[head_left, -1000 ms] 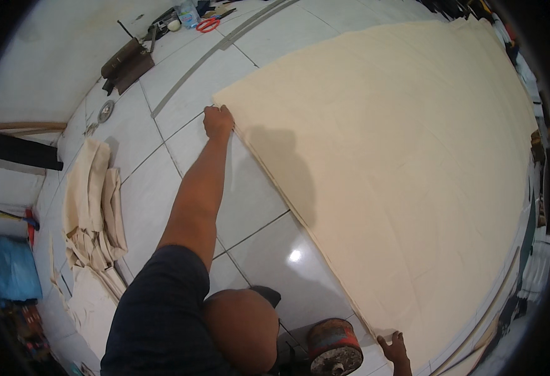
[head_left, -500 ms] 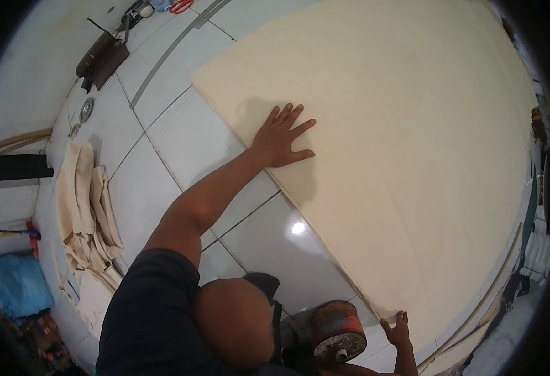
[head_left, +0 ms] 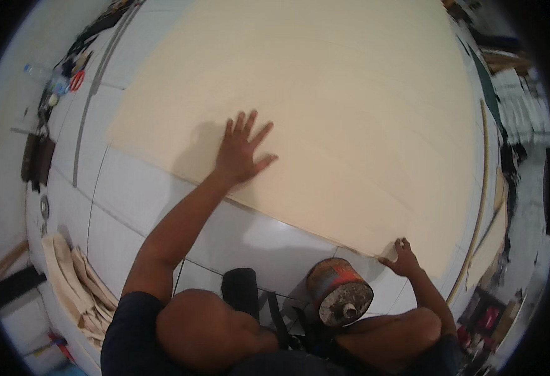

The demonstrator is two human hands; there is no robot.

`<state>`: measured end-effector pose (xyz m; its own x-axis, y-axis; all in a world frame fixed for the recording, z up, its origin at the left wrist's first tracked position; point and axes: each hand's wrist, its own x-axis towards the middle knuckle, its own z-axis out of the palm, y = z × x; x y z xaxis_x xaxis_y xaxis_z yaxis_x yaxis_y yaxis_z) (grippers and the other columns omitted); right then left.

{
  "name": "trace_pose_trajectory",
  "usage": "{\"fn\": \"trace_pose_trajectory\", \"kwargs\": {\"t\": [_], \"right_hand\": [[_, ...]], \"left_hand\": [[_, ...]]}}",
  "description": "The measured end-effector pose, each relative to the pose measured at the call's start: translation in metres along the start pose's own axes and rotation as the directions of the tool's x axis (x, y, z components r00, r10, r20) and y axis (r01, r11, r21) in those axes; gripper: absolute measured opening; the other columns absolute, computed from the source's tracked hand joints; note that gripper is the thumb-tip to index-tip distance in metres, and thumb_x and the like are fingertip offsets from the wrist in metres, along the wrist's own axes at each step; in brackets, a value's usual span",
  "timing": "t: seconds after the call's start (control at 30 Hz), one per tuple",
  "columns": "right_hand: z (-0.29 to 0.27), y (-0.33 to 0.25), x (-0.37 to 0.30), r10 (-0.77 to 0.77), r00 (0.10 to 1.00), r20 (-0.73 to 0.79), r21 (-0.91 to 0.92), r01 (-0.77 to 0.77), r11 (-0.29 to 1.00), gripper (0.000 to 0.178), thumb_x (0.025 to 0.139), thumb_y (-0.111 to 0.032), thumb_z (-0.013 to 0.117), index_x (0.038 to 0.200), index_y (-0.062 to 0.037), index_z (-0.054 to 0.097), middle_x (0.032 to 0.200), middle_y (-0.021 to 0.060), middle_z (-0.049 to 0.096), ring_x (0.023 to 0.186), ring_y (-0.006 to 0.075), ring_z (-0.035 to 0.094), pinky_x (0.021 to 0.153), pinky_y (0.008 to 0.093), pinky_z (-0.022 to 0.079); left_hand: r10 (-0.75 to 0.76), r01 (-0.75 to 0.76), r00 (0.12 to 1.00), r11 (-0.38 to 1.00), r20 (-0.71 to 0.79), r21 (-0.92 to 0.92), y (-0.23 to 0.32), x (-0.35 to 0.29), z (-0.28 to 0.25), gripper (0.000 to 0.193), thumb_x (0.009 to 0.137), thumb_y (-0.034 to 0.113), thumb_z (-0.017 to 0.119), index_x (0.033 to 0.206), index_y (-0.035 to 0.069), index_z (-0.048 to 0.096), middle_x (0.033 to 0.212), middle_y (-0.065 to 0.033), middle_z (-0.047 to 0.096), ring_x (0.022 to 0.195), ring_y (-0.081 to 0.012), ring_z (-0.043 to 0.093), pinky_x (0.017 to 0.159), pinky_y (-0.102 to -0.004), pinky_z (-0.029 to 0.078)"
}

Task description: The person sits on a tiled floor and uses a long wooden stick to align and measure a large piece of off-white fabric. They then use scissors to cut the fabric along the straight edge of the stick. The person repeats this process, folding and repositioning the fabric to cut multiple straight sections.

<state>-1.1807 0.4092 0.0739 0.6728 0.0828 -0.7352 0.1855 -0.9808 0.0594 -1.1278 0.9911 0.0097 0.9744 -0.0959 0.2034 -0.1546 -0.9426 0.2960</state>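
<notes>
A cream cloth [head_left: 337, 113] covers the tiled floor [head_left: 121, 194] from the centre out to 12 o'clock. The left hand [head_left: 240, 153], just off centre toward 11 o'clock, is spread wide over it, gripping nothing. At 4 o'clock the right hand [head_left: 402, 258] meets the cloth's edge, thumb and finger parted; whether it pinches cannot be told. A rusty cylinder [head_left: 340, 291] lies at 5 o'clock, folded cloth [head_left: 77, 282] at 8, red-handled scissors [head_left: 77, 80] at 10.

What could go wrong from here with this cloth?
The dirty-looking cylinder sits close to the near edge of the cloth, so contact might smudge it.
The left hand is spread over the cloth; pushing sideways could wrinkle it.
The right hand is by the edge; a tug there might skew it.
</notes>
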Motion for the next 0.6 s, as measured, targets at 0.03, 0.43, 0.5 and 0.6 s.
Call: {"fn": "trace_pose_trajectory", "kwargs": {"t": [0.03, 0.43, 0.5, 0.6], "right_hand": [[-0.003, -0.010, 0.003, 0.007, 1.000, -0.009, 0.019, -0.007, 1.000, 0.113, 0.080, -0.070, 0.066, 0.147, 0.0122, 0.028, 0.152, 0.0361, 0.022, 0.139, 0.0472, 0.036, 0.110, 0.0468, 0.040], [0.014, 0.022, 0.021, 0.210, 0.818, -0.535, 0.483, 0.092, 0.871, 0.048, 0.088, -0.042, 0.070, 0.113, -0.0010, 0.063, 0.108, 0.0164, 0.064, 0.103, 0.0345, 0.062, 0.087, 0.0460, 0.050], [-0.002, 0.008, 0.038, 0.045, 0.685, -0.727, 0.253, 0.206, 0.945, 0.048, 0.087, -0.041, 0.070, 0.114, -0.0023, 0.063, 0.110, 0.0180, 0.062, 0.104, 0.0352, 0.060, 0.091, 0.0466, 0.048], [-0.012, -0.031, 0.062, -0.023, 0.694, -0.719, 0.256, 0.296, 0.920, 0.066, 0.084, -0.047, 0.069, 0.134, -0.0068, 0.053, 0.137, 0.0227, 0.050, 0.129, 0.0384, 0.046, 0.105, 0.0500, 0.037]], "left_hand": [[-0.005, 0.004, 0.998, 1.000, 0.061, 0.024, 0.002, -0.007, 0.011, 0.079, 0.087, 0.062, 0.059, 0.152, 0.023, 0.038, 0.161, -0.0187, 0.022, 0.148, -0.0420, 0.017, 0.120, -0.0571, 0.011], [-0.011, -0.002, 0.992, 0.994, 0.122, 0.108, 0.032, 0.006, 0.027, 0.080, 0.083, 0.051, 0.069, 0.150, 0.018, 0.041, 0.158, -0.0239, 0.025, 0.147, -0.0460, 0.018, 0.118, -0.0600, 0.013], [0.078, -0.090, 0.988, 0.992, 0.137, 0.089, 0.063, 0.021, 0.028, 0.081, 0.083, 0.051, 0.070, 0.150, 0.016, 0.041, 0.158, -0.0247, 0.024, 0.147, -0.0469, 0.018, 0.118, -0.0608, 0.013], [0.235, -0.247, 0.938, 0.969, 0.255, 0.016, 0.113, 0.043, 0.037, 0.084, 0.082, 0.052, 0.070, 0.151, 0.013, 0.039, 0.159, -0.0246, 0.021, 0.147, -0.0468, 0.017, 0.118, -0.0608, 0.012]]}}
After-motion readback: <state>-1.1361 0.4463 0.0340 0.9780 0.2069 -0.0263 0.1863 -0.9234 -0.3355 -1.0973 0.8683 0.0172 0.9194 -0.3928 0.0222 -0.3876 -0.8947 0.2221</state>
